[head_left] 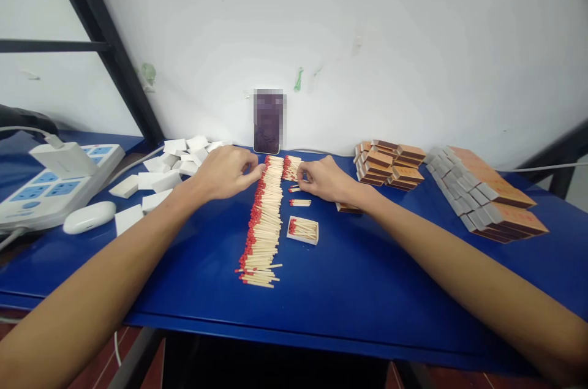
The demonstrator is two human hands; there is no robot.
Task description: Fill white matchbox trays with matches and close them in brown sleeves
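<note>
A long row of red-tipped matches (pixel 264 223) runs down the middle of the blue table (pixel 358 291). My left hand (pixel 225 171) rests at the row's far end, fingers curled and touching the top matches. My right hand (pixel 324 177) is just right of it, fingers pinched on a small bunch of matches (pixel 291 168). A few loose matches (pixel 299 202) lie below that hand. An open white tray of matches (pixel 303 230) sits to the right of the row.
White inner trays (pixel 169 171) are heaped at the back left. Stacks of brown matchboxes (pixel 390 165) and a longer grey-sided stack (pixel 487 199) stand at the right. A power strip (pixel 50 184), a white earbud case (pixel 89 216) and a phone (pixel 267 122) against the wall.
</note>
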